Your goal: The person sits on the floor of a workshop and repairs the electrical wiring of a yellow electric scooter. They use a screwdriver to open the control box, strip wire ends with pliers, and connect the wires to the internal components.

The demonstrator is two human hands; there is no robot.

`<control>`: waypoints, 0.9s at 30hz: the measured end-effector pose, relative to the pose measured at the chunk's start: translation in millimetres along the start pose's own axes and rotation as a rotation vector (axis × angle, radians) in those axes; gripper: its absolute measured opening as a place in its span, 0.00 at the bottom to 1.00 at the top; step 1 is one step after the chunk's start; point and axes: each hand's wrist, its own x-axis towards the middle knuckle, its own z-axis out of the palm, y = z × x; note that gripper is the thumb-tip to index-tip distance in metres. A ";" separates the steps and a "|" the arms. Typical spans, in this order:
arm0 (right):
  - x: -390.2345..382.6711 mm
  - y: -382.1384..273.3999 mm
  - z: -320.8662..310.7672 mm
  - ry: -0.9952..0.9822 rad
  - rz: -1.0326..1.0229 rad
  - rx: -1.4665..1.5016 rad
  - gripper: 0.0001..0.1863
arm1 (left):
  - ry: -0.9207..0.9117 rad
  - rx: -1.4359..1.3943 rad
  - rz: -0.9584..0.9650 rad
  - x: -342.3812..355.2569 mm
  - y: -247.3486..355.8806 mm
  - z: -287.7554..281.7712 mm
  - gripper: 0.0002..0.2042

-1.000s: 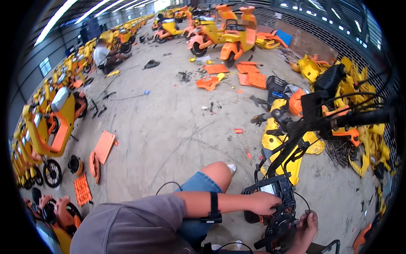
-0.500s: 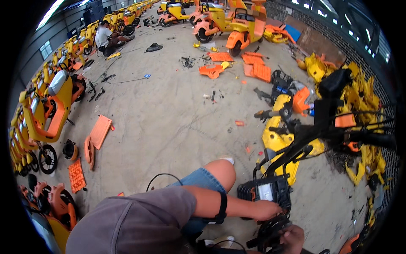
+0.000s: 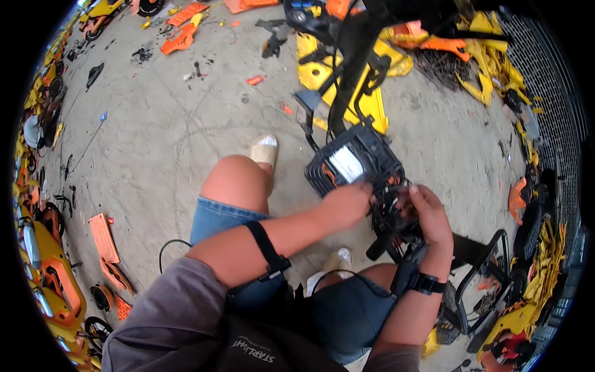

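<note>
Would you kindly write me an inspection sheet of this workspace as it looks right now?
Surface: bare concrete floor, stained and littered.
Job's things: black battery box with a pale label, tangled black wires beside it.
Clutter: orange panel, yellow panels, small red scraps.
Hands: left hand on the box edge; right hand at the wires; grip on either unclear.
Cables: black cable looping by the left thigh; another over the shorts.
Surroundings: yellow vehicle at left, metal grating at right, black frame by the right knee.
</note>
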 end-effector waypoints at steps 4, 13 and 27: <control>21.8 1.6 -4.0 0.080 0.018 -0.098 0.16 | -0.044 0.068 0.026 7.8 2.0 17.6 0.18; 61.9 -63.9 54.7 -0.110 0.052 -0.932 0.27 | -0.042 0.065 0.005 12.3 -4.9 47.5 0.27; 236.2 71.0 83.4 -0.230 0.390 -0.913 0.20 | -0.497 0.289 0.046 -3.1 -28.8 27.0 0.25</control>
